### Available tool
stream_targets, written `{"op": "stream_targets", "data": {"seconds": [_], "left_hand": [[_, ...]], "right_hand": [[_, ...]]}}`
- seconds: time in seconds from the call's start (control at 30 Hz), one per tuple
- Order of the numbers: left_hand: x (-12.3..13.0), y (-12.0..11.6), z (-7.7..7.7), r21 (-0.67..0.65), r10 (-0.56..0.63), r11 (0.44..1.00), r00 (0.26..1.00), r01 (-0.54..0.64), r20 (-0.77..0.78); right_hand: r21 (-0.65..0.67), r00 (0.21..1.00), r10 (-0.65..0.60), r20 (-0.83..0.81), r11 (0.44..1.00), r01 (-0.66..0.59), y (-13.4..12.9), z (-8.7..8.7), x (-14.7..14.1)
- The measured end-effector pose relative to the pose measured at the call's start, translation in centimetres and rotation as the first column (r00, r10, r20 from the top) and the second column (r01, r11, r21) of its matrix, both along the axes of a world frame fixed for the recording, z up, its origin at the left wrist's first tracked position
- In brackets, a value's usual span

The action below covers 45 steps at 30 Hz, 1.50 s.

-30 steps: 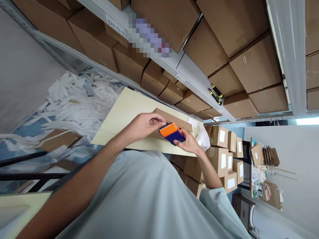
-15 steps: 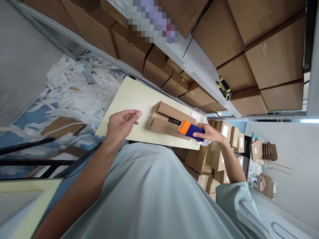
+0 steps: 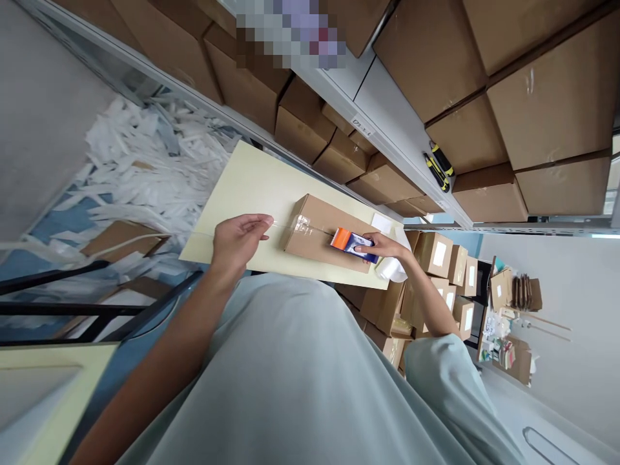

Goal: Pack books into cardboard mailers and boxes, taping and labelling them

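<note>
A long brown cardboard box [image 3: 320, 223] lies on the pale yellow tabletop [image 3: 227, 194], its top flaps down and clear tape on its left end. On top of the box, towards its right end, my right hand [image 3: 380, 246] grips an orange and dark blue item [image 3: 352, 243]. To the left of the box, my left hand [image 3: 239, 242] is pinched, with a thin clear strand at its fingertips running towards the box. White sheets and a pale roll [image 3: 392, 268] lie beyond my right hand.
Shelves with cardboard boxes [image 3: 547, 103] run along the top. Two yellow-black cutters [image 3: 438, 169] rest on a shelf edge. White strips [image 3: 140, 168] are piled at the left. Stacked boxes [image 3: 433, 252] stand at the right, and a black metal frame [image 3: 62, 303] is at the lower left.
The box flaps, parted before with a dark gap between them, are now closed. My right hand has moved left with the orange and blue item, onto the box. My left hand has barely moved.
</note>
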<state>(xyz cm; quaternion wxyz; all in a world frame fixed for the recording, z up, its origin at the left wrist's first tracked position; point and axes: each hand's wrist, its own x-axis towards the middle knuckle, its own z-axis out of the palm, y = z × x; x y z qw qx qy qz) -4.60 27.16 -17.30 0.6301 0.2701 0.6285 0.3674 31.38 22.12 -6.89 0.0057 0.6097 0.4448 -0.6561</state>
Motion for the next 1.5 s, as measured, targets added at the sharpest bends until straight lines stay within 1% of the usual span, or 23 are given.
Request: {"op": "stream_targets", "data": {"seconds": [0.07,0.13,0.23,0.33,0.43,0.53,0.6,0.67,0.73,0.8,0.87,0.93,1.0,1.1,1.17,1.23,1.4,1.5], "left_hand": [[0.0,-0.1,-0.8,0.009,-0.006,1.0,1.0,0.006,-0.016],[0.1,-0.1,-1.6,0.014,-0.001,1.0,1.0,0.001,-0.026],[0.5,0.3,-2.7,0.039,0.003,0.999,0.999,-0.001,-0.046],[0.8,1.0,-4.2,0.056,-0.01,0.998,0.997,0.014,-0.07],[1.3,1.6,-6.2,0.004,-0.02,1.0,0.997,0.02,-0.074],[2.5,1.5,-8.2,-0.053,-0.039,0.998,0.997,0.036,-0.062],[3.7,1.2,-9.1,-0.076,-0.074,0.995,0.996,0.069,-0.056],[4.6,0.7,-9.7,-0.083,-0.112,0.991,0.992,0.108,-0.055],[4.9,0.1,-9.8,-0.059,-0.162,0.986,0.977,0.155,-0.137],[4.7,-0.3,-9.4,0.002,-0.201,0.977,0.932,0.211,-0.302],[4.3,-0.6,-8.6,0.099,-0.179,0.964,0.88,0.246,-0.44],[4.3,-0.9,-7.4,0.207,-0.115,0.951,0.88,0.232,-0.46],[5.0,-1.1,-6.1,0.267,-0.069,0.942,0.897,0.203,-0.438],[6.9,-1.1,-5.0,0.263,-0.046,0.945,0.877,0.192,-0.478],[8.1,-1.0,-5.0,0.241,-0.056,0.947,0.848,0.213,-0.528],[8.8,-0.9,-5.2,0.218,-0.076,0.949,0.838,0.226,-0.54],[9.2,-0.8,-5.8,0.153,-0.09,0.968,0.848,0.198,-0.523],[9.3,-1.0,-5.7,0.161,-0.087,0.965,0.829,0.209,-0.552]], "right_hand": [[0.02,1.0,-0.004,-0.016,1.0,0.004,-0.3,-0.7,0.1],[0.027,1.0,-0.011,-0.025,1.0,0.012,-0.4,-1.0,0.2],[0.027,1.0,-0.016,-0.021,0.999,0.017,-0.5,-1.2,0.4],[0.022,1.0,-0.026,-0.003,0.999,0.026,-0.3,-1.2,0.4],[0.007,0.999,-0.042,0.005,0.999,0.042,-0.2,-1.3,0.3],[0.007,0.998,-0.054,-0.027,0.999,0.054,-0.2,-1.4,0.1],[0.01,0.997,-0.06,-0.051,0.998,0.06,-0.2,-1.5,0.1],[0.017,0.996,-0.061,-0.061,0.998,0.062,-0.3,-1.6,0.1],[0.027,0.996,-0.062,-0.06,0.998,0.064,-0.6,-1.8,0.1],[0.036,0.996,-0.067,-0.06,0.997,0.069,-0.8,-2.0,0.1],[0.049,0.995,-0.071,-0.066,0.996,0.074,-1.2,-2.4,0.1],[0.073,0.995,-0.067,-0.069,0.995,0.072,-1.5,-2.8,0.1],[0.102,0.997,-0.06,-0.057,0.993,0.066,-1.7,-3.0,0.1],[0.125,0.998,-0.048,-0.036,0.991,0.052,-1.8,-3.0,0.1],[0.121,0.999,-0.039,-0.038,0.992,0.043,-1.7,-3.0,0.2],[0.109,0.998,-0.038,-0.047,0.993,0.042,-1.4,-3.2,0.2],[0.058,0.993,-0.024,-0.114,0.998,0.03,-0.3,-4.3,0.0],[0.073,0.99,0.032,-0.135,0.997,-0.023,-0.1,-4.2,1.1]]}}
